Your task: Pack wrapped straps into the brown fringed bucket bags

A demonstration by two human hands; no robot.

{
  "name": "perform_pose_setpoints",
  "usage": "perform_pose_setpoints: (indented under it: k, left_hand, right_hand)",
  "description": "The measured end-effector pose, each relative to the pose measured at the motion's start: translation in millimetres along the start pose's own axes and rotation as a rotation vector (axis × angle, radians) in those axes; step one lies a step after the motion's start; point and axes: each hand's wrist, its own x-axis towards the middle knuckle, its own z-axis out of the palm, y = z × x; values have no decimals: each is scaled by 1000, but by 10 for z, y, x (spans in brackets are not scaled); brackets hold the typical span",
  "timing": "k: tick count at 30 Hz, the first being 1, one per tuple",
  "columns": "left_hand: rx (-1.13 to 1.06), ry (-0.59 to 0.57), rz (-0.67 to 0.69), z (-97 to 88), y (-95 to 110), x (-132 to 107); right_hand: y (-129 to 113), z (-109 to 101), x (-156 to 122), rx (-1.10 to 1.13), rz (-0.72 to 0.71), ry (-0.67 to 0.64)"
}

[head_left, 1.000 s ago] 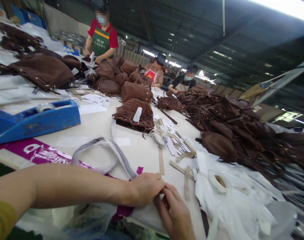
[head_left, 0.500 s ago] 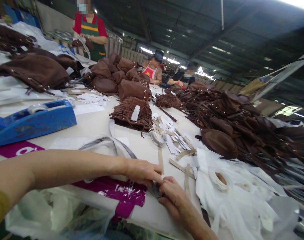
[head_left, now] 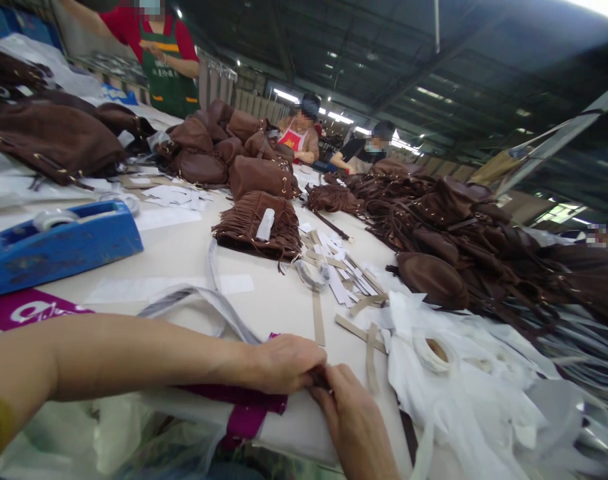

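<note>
My left hand (head_left: pixel 297 363) reaches in from the left over the table's near edge, fingers curled closed. Against its fingertips, my right hand (head_left: pixel 354 407) is pinched from the other side. A small dark end pokes out between the two hands, mostly covered by fingers. It appears to belong to the strap (head_left: pixel 234 319) wrapped in greyish film, which loops on the table behind my left forearm and runs toward that hand. Purple printed tape (head_left: pixel 247 421) lies along the table edge below my left wrist.
A blue tape dispenser (head_left: pixel 69 243) stands at left. Ahead lies a fringed brown bag (head_left: pixel 259 223), with card strips (head_left: pixel 351 273) beside it. Brown bags (head_left: pixel 434 233) are heaped at right, above white wrapping sheets and a tape roll (head_left: pixel 431 353). Several co-workers stand beyond the table.
My left hand has curled from extended fingers into a closed grip, and my right hand has shifted slightly lower. The co-worker in the green apron has raised an arm sideways. The view has shifted slightly.
</note>
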Motion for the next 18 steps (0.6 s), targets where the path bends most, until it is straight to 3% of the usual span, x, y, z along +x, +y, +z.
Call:
perform_pose_setpoints:
  k: [3, 6, 9, 12, 15, 18]
  left_hand:
    - [-29, -21, 117, -43, -145, 18]
    - [-35, -47, 318, -73, -292, 74]
    - [-35, -53, 411, -86, -355, 139]
    - [39, -71, 357, -60, -277, 182]
    - [112, -43, 144, 32, -80, 179]
    - [108, -4, -61, 115, 81, 129]
  right_hand:
    - [83, -23, 31, -9, -158, -58]
    - [187, -104, 59, 40, -327, -143]
    - [264, -180, 86, 62, -390, -186]
    - [284, -237, 105, 45, -370, -207]
    - [208, -258, 86, 65, -266, -211]
    - [86, -203, 30, 118, -76, -133]
